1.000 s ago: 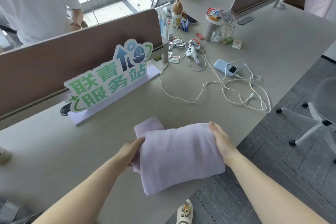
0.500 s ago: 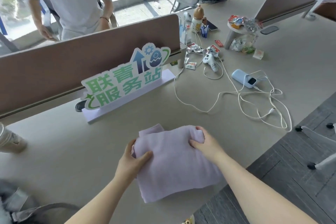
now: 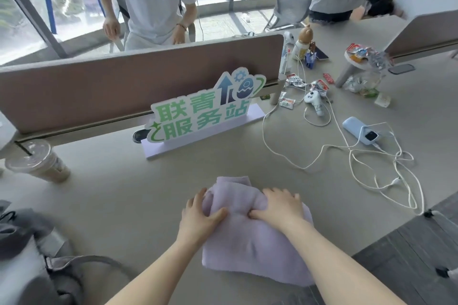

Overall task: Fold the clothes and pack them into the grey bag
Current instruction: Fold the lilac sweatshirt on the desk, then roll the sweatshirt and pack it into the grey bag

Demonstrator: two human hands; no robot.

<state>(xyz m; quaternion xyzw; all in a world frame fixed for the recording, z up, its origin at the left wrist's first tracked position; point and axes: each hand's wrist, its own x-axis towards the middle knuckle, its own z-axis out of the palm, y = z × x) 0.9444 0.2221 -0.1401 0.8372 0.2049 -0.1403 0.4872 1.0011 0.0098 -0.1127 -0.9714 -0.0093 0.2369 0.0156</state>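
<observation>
Clearly soft and light, the folded lilac garment (image 3: 252,242) will sag; left hand (image 3: 198,218) and right hand (image 3: 277,208) pinch its far end, near the grey bag (image 3: 37,267).

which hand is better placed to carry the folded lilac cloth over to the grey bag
Left, probably. The left hand grips the folded lilac cloth on the side facing the grey fabric bag at the table's left edge; the right hand would have to cross over.
</observation>
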